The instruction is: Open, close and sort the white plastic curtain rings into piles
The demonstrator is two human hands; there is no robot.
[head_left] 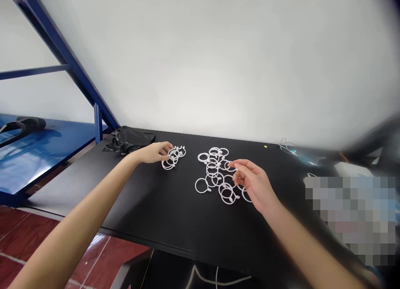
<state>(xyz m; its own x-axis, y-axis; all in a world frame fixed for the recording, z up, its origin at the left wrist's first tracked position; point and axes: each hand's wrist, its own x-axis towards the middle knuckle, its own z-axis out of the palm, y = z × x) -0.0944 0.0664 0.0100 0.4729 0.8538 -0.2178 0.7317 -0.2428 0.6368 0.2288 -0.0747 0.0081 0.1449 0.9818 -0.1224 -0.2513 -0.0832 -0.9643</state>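
My right hand (pixel 254 184) pinches a ring (pixel 230 167) from the loose heap (pixel 215 172); left hand (pixel 153 152), grip released, steadies the small pile (pixel 173 157).

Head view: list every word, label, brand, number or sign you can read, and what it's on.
None: no readable text anywhere.
The white plastic rings, black table and black plastic bag bear no visible print.
The pixelated patch at right is unreadable.

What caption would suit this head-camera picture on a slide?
On a black table, the left hand touches a small cluster of white rings; the right hand reaches the larger loose pile.
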